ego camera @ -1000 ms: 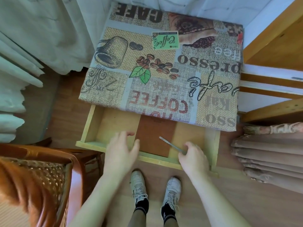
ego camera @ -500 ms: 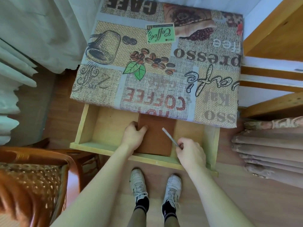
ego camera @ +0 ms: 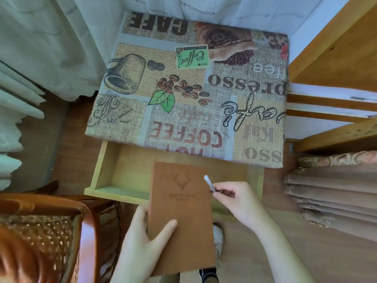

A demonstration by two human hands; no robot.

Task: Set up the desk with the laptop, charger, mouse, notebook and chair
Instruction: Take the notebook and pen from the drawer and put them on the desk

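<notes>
A brown notebook (ego camera: pixel 180 213) with a deer-head emblem is lifted above the open wooden drawer (ego camera: pixel 114 172), held at its lower left edge by my left hand (ego camera: pixel 142 242). My right hand (ego camera: pixel 236 198) pinches a thin grey pen (ego camera: pixel 209 182) just right of the notebook. The desk (ego camera: pixel 183 88) beyond the drawer is covered by a coffee-print cloth with nothing on it. A wicker-seat wooden chair (ego camera: pixel 51 225) stands at the lower left. Laptop, charger and mouse are not visible.
White curtains (ego camera: pixel 51 37) hang at the left and back. A wooden shelf unit (ego camera: pixel 336 58) stands on the right, with folded brown fabric (ego camera: pixel 330 190) below it. My shoes are partly hidden under the notebook on the wooden floor.
My left hand gripped the notebook in the drawer and lifted it out toward me. My right hand picked the pen up off the drawer.
</notes>
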